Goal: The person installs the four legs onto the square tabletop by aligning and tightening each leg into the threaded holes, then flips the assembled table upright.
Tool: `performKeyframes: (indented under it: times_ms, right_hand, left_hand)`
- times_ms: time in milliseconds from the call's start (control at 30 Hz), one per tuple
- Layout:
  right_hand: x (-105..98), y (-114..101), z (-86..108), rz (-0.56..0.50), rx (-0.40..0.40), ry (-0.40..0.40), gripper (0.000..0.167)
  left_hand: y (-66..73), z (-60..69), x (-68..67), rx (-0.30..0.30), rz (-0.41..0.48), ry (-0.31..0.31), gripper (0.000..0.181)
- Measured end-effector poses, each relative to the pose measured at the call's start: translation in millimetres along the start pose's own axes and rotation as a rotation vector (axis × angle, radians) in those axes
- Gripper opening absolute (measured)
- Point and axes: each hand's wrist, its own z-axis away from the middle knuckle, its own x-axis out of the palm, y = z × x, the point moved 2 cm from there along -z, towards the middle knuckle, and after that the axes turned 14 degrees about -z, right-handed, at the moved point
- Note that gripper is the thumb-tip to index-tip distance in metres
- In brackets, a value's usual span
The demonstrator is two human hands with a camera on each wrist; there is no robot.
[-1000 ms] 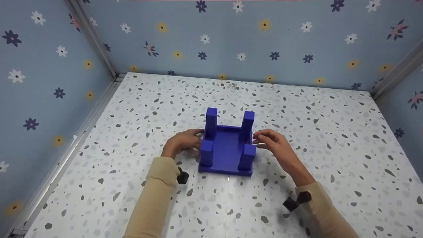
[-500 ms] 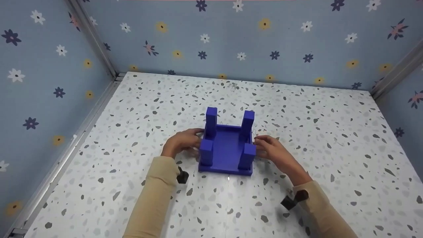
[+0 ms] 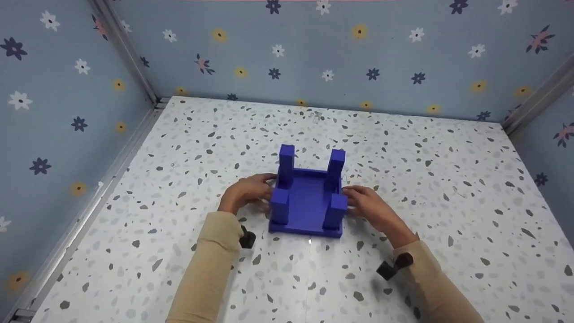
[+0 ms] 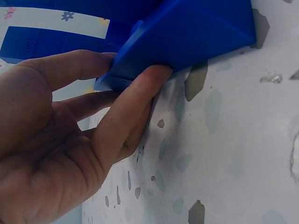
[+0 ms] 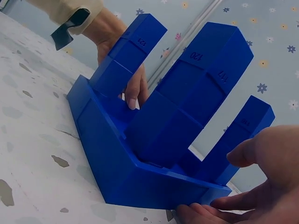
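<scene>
A blue toy table (image 3: 307, 206), upside down, lies on the speckled tabletop with several square legs pointing up. Numbers are marked on its legs (image 5: 187, 88) in the right wrist view. My left hand (image 3: 245, 192) grips its left edge, with fingertips (image 4: 156, 77) at the low side wall and base. At the opposite edge is my right hand (image 3: 370, 205). In the right wrist view, the right fingers (image 5: 198, 212) curl at the underside of the rim, and the thumb overlaps a leg. Whether that thumb presses the leg is hard to tell.
The white speckled tabletop (image 3: 179, 269) extends around the toy table. Flowered blue panels (image 3: 314, 54) stand behind and at both sides, joined by metal corner posts (image 3: 130, 51). Black devices (image 3: 247, 237) are strapped at both sleeves.
My right hand has moved in to the toy table's right edge, and its fingers have closed toward the rim. The left hand and the toy table have stayed in place.
</scene>
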Motion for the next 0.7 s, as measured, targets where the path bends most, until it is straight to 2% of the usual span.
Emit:
performKeyframes:
  times_ms: [167,367,600,700]
  right_hand:
    - [2.8,-2.5,-0.4,0.03,0.004,0.002,0.045]
    - [4.8,-1.9,0.8,0.055,-0.008,0.017,0.045]
    - [5.2,0.6,2.8,0.109,-0.017,0.078,0.045]
    - [5.5,1.8,2.6,0.083,-0.036,0.097,0.044]
  left_hand:
    - [0.8,0.4,-0.6,-0.008,-0.043,0.004,0.073]
    - [1.6,2.0,0.9,0.028,-0.07,-0.001,0.074]
    - [1.5,2.3,2.0,0.053,-0.092,0.024,0.072]
    - [1.3,2.4,2.1,0.061,-0.083,0.028,0.072]
